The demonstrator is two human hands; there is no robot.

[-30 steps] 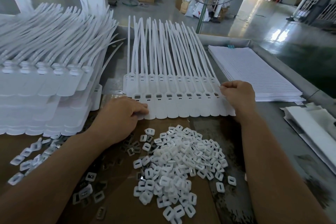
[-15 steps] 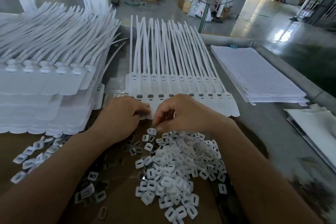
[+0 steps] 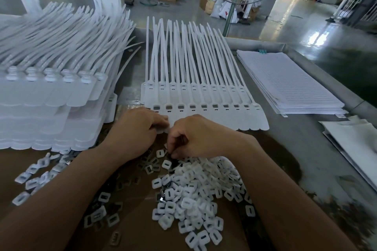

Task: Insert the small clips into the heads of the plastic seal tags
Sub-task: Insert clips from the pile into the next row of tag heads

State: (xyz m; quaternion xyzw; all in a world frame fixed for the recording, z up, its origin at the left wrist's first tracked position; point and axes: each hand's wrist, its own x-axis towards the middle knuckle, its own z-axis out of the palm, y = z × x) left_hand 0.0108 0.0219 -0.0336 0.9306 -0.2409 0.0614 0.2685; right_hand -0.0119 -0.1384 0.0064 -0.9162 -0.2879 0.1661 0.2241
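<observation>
A strip of white plastic seal tags lies flat in the middle, heads toward me and tails fanning away. Each head shows a small rectangular slot. My left hand pinches the strip's near-left corner with curled fingers. A heap of small white clips sits on the brown cardboard just below the strip. My right hand is at the heap's far edge, its fingers curled downward and its fingertips pinching a clip there. The clip itself is mostly hidden under the fingers.
A tall stack of tag strips fills the left side. Loose clips lie scattered below it. A pile of lined white sheets sits at the right, with more white sheets beyond. A fan pole rises behind the table.
My right hand left the strip's right end, crossed to the left and came down onto the heap's far edge. My left hand stayed on the strip's near-left corner.
</observation>
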